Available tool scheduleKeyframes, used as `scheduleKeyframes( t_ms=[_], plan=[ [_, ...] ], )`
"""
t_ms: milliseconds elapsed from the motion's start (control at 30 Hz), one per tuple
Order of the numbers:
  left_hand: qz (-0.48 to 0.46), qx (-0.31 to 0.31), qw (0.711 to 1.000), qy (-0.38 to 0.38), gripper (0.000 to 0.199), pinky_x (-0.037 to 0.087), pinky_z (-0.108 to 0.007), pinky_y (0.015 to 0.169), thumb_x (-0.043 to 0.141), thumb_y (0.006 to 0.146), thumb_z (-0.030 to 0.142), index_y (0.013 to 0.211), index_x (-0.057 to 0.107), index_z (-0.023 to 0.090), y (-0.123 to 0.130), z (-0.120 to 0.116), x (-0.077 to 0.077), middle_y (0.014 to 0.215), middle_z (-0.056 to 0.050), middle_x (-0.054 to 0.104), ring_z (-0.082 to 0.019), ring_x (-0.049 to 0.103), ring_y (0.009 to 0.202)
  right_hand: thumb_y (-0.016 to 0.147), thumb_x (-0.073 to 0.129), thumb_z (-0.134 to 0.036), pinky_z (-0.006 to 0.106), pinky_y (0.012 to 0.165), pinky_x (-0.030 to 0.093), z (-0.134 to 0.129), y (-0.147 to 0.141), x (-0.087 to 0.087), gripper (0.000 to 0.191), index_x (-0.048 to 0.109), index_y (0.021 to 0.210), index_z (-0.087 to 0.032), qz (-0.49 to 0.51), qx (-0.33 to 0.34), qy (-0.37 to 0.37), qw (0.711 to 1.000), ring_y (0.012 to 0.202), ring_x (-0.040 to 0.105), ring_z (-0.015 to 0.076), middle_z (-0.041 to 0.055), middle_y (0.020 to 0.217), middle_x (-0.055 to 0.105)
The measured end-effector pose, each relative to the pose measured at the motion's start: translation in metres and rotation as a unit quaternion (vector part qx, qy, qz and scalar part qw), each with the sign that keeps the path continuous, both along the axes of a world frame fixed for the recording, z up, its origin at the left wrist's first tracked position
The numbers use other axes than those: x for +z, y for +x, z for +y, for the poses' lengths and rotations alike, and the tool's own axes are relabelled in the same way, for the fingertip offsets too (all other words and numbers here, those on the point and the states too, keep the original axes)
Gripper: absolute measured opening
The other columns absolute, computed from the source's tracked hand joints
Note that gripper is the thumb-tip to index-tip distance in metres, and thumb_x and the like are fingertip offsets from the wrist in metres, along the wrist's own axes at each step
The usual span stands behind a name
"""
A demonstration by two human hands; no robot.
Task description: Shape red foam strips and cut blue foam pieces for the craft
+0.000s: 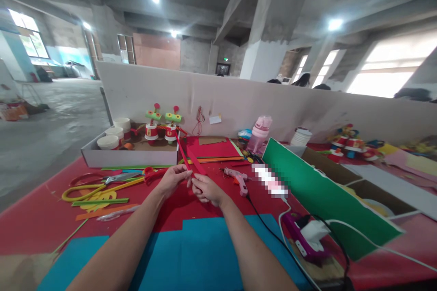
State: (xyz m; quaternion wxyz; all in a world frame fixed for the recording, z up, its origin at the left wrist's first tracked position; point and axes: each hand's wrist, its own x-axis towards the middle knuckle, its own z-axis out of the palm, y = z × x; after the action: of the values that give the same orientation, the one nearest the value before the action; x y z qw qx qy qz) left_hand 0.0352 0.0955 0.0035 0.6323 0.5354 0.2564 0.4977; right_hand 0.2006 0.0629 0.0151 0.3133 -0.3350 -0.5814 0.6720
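Note:
My left hand (173, 178) and my right hand (206, 188) meet over the red table cover (41, 218), both pinching a long red paper strip (191, 158) that bends upward and away from my fingers. A pink glue gun (239, 178) lies just right of my right hand, its black cord running toward me. Red-handled scissors (131, 175) rest left of my left hand. Blue sheets (191, 254) lie under my forearms.
A white box (129, 157) with paper cups and two craft figures stands at the back left. Yellow and green strips (95, 194) lie left. A green board (324, 195), a pink bottle (260, 134), a charger and a low partition wall are to the right and behind.

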Motion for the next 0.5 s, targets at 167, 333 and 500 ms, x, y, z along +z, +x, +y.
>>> scheduleKeyframes(
  t_ms=[167, 333, 500],
  plan=[
    [-0.014, 0.040, 0.999, -0.009, 0.023, 0.041, -0.020, 0.057, 0.080, 0.064, 0.028, 0.075, 0.067, 0.013, -0.003, 0.002, 0.000, 0.061, 0.002, 0.060, -0.007, 0.052, 0.055, 0.089, 0.047, -0.046, 0.016, 0.033, 0.026, 0.003, 0.011, 0.002, 0.031, 0.056, 0.082, -0.017, -0.091, 0.008, 0.077, 0.993, 0.031, 0.028, 0.0036, -0.0095, 0.049, 0.042],
    [0.020, 0.050, 0.999, 0.003, 0.026, 0.041, -0.023, 0.057, 0.080, 0.063, 0.032, 0.074, 0.068, 0.012, 0.006, 0.002, -0.005, 0.060, -0.001, 0.063, -0.010, 0.054, 0.055, 0.087, 0.054, -0.036, 0.021, 0.054, 0.042, 0.006, 0.009, -0.002, 0.020, 0.057, 0.086, -0.017, -0.134, -0.060, 0.206, 0.967, 0.053, 0.056, 0.0103, -0.0011, 0.063, 0.061],
    [0.027, 0.082, 0.996, 0.003, 0.029, 0.037, -0.022, 0.053, 0.081, 0.061, 0.035, 0.069, 0.067, 0.011, 0.007, 0.003, -0.003, 0.054, 0.000, 0.058, -0.008, 0.049, 0.050, 0.093, 0.041, -0.034, 0.022, 0.049, 0.036, 0.010, 0.012, -0.006, 0.026, 0.057, 0.079, -0.019, -0.191, -0.083, 0.255, 0.944, 0.044, 0.048, 0.0098, -0.0037, 0.056, 0.053]
  ],
)
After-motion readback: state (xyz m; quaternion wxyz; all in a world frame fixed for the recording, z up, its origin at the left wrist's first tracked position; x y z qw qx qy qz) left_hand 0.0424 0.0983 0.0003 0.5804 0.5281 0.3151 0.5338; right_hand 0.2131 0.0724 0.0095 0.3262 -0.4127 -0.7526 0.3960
